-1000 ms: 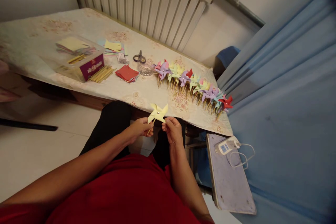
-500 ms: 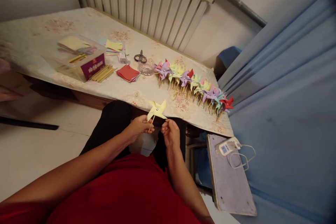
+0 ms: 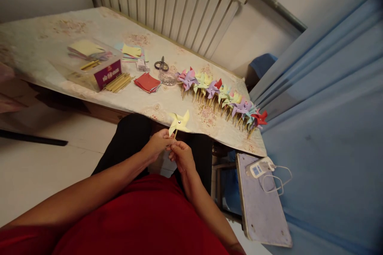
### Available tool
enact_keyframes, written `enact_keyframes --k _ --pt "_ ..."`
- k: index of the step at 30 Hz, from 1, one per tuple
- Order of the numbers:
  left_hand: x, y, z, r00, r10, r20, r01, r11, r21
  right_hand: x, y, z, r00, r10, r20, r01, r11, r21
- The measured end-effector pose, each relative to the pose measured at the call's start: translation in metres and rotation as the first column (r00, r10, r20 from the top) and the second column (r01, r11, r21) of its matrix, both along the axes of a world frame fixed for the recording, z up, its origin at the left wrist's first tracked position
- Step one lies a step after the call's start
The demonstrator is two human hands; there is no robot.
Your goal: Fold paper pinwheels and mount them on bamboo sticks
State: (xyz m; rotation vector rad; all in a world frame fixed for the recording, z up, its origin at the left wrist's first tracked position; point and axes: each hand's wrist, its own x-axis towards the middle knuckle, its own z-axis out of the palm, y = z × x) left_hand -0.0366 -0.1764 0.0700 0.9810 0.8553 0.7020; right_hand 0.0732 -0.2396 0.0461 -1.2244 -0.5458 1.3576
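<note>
the left hand and the right hand meet just before the near edge of the bench. each grip is pinched together on the thin stick of a yellow pinwheel, which stands nearly upright just above the fingers. a row of coloured pinwheels lies on the bench beyond, apart from it.

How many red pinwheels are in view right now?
2. One red pinwheel ends the row on the right; another sits mid-row, mostly covered. More may be hidden.
</note>
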Motion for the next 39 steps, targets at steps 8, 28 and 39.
enact_keyframes --k 8,28,39 --pt "0.001 0.008 0.002 0.967 0.203 -0.156 -0.185 0.975 0.124 0.002 0.001 -0.004 0.999 -0.030 -0.013 0.030 1.000 -0.009" --pt "0.006 0.008 0.014 0.979 0.093 -0.182 -0.086 0.995 0.043 0.004 0.004 -0.014 0.998 -0.055 0.025 0.055 0.998 -0.028" --pt "0.011 0.008 0.017 0.972 0.089 -0.217 -0.077 0.995 0.062 0.003 0.004 -0.011 0.997 -0.060 0.046 0.060 0.998 -0.001"
